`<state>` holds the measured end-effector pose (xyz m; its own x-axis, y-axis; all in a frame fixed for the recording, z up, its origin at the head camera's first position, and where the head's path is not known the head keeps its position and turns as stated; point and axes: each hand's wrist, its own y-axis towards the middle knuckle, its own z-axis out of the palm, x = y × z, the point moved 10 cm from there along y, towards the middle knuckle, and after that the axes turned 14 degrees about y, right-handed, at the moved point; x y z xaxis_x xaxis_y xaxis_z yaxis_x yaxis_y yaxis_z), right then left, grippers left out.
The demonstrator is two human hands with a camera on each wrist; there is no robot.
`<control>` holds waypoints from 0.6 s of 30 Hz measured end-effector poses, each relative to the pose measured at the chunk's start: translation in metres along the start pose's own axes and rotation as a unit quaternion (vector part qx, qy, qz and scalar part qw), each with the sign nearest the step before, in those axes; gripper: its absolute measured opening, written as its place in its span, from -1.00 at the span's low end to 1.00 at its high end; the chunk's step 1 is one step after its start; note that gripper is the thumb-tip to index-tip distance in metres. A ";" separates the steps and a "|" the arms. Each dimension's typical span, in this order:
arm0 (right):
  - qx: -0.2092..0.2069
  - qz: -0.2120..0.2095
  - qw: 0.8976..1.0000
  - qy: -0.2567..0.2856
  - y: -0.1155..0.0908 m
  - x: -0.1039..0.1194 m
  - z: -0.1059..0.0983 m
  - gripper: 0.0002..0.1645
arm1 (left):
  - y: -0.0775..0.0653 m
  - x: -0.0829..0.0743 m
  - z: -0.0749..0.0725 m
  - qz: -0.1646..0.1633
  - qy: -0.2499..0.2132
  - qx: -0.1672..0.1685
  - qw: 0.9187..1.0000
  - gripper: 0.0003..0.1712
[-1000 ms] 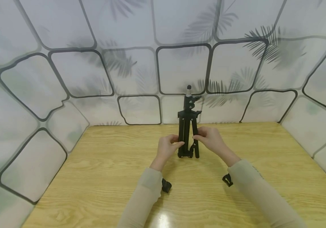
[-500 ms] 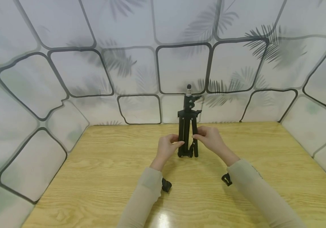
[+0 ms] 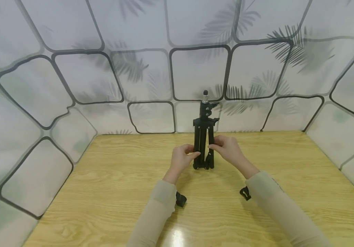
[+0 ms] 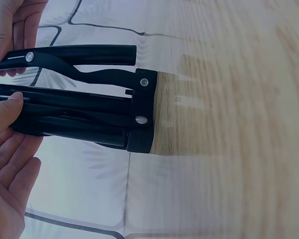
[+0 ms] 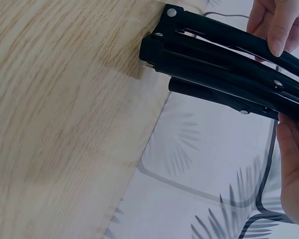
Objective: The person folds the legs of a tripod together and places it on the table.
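Note:
A black tripod stand stands upright near the back of the table, its legs folded close to the centre column. A silver stud with a dark cap tops it. My left hand pinches the left leg low down, thumb in front. On the opposite side, my right hand grips the right leg between thumb and fingers. The left wrist view shows the riveted foot end of the tripod close to the wood and one leg slightly apart. In the right wrist view, a leg hangs beside the lower brace.
The wood-grain table reaches back to a pale wall with dark outlines and leaf prints, which also closes in at both sides. Small black pieces show by each wrist.
The right leg has swung slightly inward toward the centre column, with my right hand moving a little left along with it. My left hand stays in place on its leg.

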<state>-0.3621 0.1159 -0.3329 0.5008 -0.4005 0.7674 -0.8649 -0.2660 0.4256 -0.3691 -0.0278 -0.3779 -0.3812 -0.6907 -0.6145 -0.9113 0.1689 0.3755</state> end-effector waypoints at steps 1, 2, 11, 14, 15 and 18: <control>-0.001 0.001 1.000 0.001 0.000 0.000 0.000 -0.79 | 0.000 0.000 0.000 0.001 0.000 0.000 1.000 -0.71; -0.002 0.002 1.000 0.001 0.000 -0.001 0.000 -0.79 | 0.000 0.000 0.000 0.001 0.000 -0.001 1.000 -0.72; -0.014 -0.010 1.000 0.009 0.002 -0.001 0.001 -0.83 | 0.000 0.000 -0.001 0.001 0.001 -0.003 1.000 -0.73; -0.018 -0.015 1.000 0.011 0.002 -0.001 0.002 -0.81 | 0.000 0.000 -0.001 0.001 0.001 -0.002 1.000 -0.72; -0.018 -0.016 1.000 0.010 0.002 -0.001 0.002 -0.81 | 0.000 0.000 -0.001 0.002 0.001 -0.002 1.000 -0.72; -0.020 -0.019 1.000 0.006 0.003 -0.001 0.002 -0.79 | 0.000 -0.002 -0.001 0.005 0.000 -0.004 1.000 -0.72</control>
<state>-0.3646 0.1137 -0.3332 0.5330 -0.3795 0.7563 -0.8461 -0.2454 0.4731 -0.3679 -0.0275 -0.3764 -0.3903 -0.6886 -0.6111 -0.9062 0.1699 0.3873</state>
